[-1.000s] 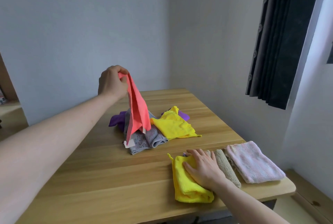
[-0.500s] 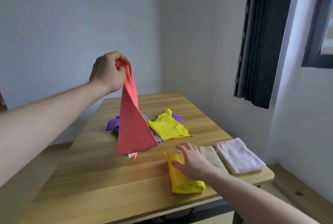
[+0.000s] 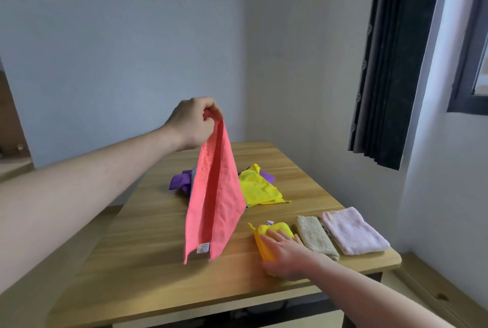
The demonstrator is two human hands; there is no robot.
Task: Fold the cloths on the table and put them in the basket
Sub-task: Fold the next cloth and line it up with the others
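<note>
Fingers of the left hand (image 3: 191,123) pinch a coral cloth (image 3: 215,197) hanging above the wooden table (image 3: 148,269), the right hand (image 3: 286,255) presses flat on a folded yellow cloth (image 3: 266,239) near the front edge, beside folded beige (image 3: 314,236) and pink (image 3: 352,231) cloths, pale walls (image 3: 118,37) and a dark curtain (image 3: 396,63) beyond.

Plain pale grey wall (image 3: 118,45) behind, meeting second wall at corner. Long dark pleated curtain (image 3: 396,63) hanging at right, beside dark window frame (image 3: 467,63). Bit of brown wooden furniture (image 3: 10,121) at far left edge, too cut off to tell more. Light wooden floor strip (image 3: 435,293) low at right, with small dark knot.
</note>
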